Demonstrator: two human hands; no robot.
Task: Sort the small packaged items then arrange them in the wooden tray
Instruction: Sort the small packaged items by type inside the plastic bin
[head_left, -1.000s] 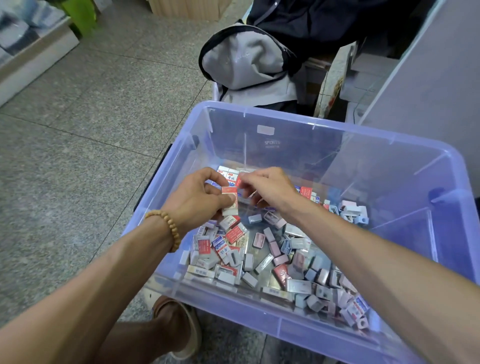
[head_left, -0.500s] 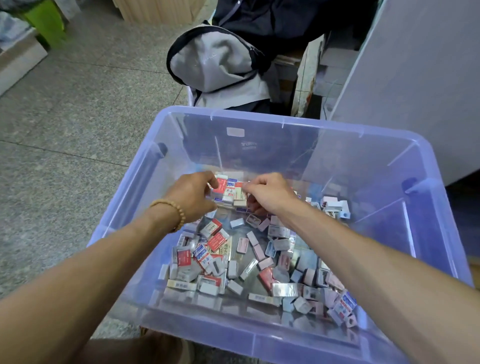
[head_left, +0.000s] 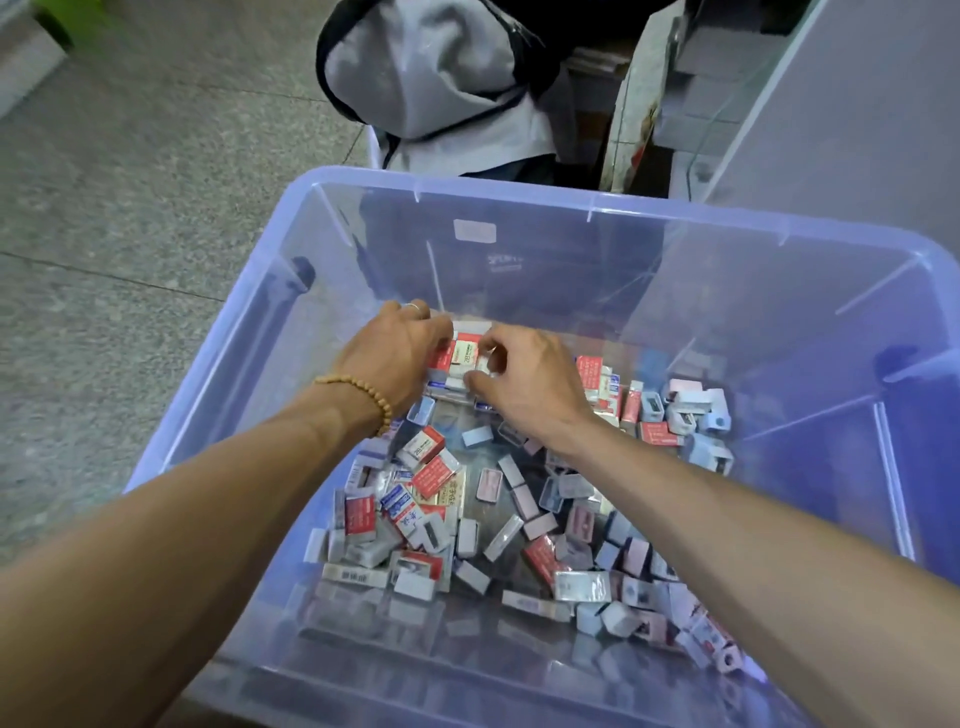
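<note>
Packets (head_left: 464, 358) pinched by both hands' curled fingers (head_left: 485, 347) (far stack).

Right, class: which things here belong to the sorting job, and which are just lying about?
Job:
- small packaged items loose in the clear plastic bin
- red-and-white packets at the far side, handled by left hand and right hand

Lying about:
- grey backpack
- white cabinet

both my hands reach into a clear plastic bin (head_left: 519, 187) on the floor. my left hand (head_left: 395, 353) and right hand (head_left: 524, 374) grip a stack of red-and-white packets (head_left: 465, 351) at the far wall; loose small packets (head_left: 498, 525) cover the bin bottom.
</note>
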